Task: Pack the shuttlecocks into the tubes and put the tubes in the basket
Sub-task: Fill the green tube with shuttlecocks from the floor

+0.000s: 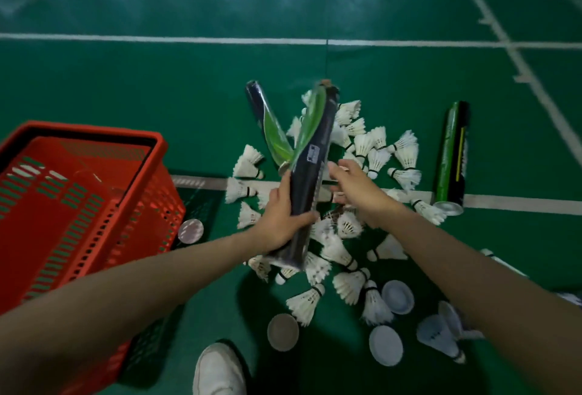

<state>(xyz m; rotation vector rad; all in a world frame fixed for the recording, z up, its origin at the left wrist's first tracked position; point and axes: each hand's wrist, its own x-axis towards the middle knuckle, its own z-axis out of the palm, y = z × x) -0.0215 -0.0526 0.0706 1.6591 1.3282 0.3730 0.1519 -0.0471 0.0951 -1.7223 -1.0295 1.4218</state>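
Note:
My left hand grips a dark blue tube near its lower end and holds it tilted above a pile of white shuttlecocks scattered on the green court floor. My right hand is just right of the tube, with thumb and fingers curled towards it; whether it holds anything is unclear. A second dark blue tube lies on the floor behind the held one. A green tube lies at the right. The red plastic basket stands at the left.
Several round tube caps lie loose: one beside the basket, others near my feet. My white shoe is at the bottom edge. White court lines cross the floor.

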